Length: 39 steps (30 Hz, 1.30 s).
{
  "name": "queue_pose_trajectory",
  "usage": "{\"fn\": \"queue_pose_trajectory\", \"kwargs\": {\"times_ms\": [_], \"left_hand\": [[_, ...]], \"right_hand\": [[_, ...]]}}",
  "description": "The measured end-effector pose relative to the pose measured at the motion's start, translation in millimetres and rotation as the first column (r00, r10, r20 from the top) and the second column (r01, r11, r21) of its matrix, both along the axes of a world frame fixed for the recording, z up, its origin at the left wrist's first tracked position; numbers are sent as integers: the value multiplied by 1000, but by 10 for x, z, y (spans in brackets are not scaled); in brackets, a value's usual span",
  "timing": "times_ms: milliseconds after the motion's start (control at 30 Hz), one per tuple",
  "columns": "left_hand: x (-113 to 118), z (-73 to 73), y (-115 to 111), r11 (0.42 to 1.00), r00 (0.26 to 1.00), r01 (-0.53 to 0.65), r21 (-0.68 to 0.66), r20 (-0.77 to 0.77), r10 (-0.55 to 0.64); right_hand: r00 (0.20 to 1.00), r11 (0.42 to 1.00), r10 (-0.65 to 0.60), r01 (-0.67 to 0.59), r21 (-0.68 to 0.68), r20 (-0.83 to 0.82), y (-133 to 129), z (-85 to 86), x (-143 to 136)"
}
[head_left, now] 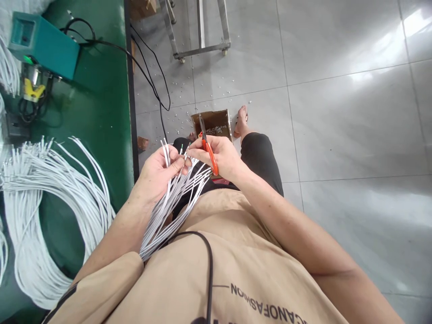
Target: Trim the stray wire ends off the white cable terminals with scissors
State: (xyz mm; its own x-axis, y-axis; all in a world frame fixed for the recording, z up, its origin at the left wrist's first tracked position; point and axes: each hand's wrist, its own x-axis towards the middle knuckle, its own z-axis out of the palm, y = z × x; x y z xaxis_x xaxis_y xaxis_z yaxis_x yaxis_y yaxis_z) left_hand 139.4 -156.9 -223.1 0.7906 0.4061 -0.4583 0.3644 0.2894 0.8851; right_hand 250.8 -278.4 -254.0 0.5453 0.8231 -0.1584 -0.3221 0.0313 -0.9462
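My left hand [165,168] is closed around several white cables [167,198], with their ends standing up past the fingers. One end near the fingertips shows a bit of green wire. Close beside it, my right hand [219,155] has red-handled scissors [211,157] tucked in the palm, blades pointing away from me. Its thumb and forefinger pinch at a cable end next to the left fingertips; the exact contact is too small to make out. The rest of the cable bundle hangs down across my lap, under both hands.
To the left, a green table [111,99] carries a large coil of white cables [30,252] and a teal box-shaped device [50,45] with black cords. Below my hands stands an open cardboard box [212,118] with small scraps inside. More scraps lie on the floor around a wheeled metal frame [200,27].
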Motion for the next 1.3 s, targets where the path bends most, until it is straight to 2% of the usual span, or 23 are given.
{"fn": "queue_pose_trajectory", "kwargs": {"times_ms": [133,200,267,367,433,533,567,667,733,833,900,967,1033,1133,1300], "left_hand": [[-9,-21,16,1000,1000,-26,12,-13,26],[-11,-45,25,997,998,-57,45,-21,58],[-13,-76,37,987,996,-90,131,-8,92],[-18,-121,68,928,989,-146,343,40,141],[-25,-143,87,899,987,-161,407,58,151],[-30,-153,90,918,990,-137,373,36,133],[-30,-149,85,926,992,-128,355,26,127],[-32,-114,87,952,996,-83,293,8,85],[-40,-73,122,967,1000,0,256,-29,7],[-67,-13,213,971,987,131,198,-114,-110],[-90,5,269,968,978,164,190,-159,-134],[-105,3,296,962,975,161,222,-188,-120],[-104,-6,292,956,977,135,262,-195,-85],[-74,-6,244,971,986,86,221,-160,-50],[-28,16,155,994,999,4,112,-49,1]], "right_hand": [[999,999,-36,36,-31,5,4,-22,-56],[996,993,-91,93,-70,25,3,-16,-116],[988,986,-143,148,-78,62,0,-3,-195],[987,993,-114,111,33,116,-3,7,-296],[989,990,-132,128,53,72,7,1,-312],[961,960,-275,274,-53,-19,43,-12,-248],[959,958,-281,278,-68,-27,57,-15,-217],[989,989,-139,137,-50,-45,93,-19,-164],[992,991,-116,112,-72,-54,103,-25,-175],[965,955,-263,259,-144,-7,96,-38,-221],[936,922,-349,352,-162,45,87,-37,-232],[926,915,-364,376,-145,101,85,-28,-219],[940,936,-314,329,-121,131,93,-16,-194],[966,961,-235,248,-124,108,116,-5,-167],[983,989,-129,117,-95,-129,125,23,-144]]}}
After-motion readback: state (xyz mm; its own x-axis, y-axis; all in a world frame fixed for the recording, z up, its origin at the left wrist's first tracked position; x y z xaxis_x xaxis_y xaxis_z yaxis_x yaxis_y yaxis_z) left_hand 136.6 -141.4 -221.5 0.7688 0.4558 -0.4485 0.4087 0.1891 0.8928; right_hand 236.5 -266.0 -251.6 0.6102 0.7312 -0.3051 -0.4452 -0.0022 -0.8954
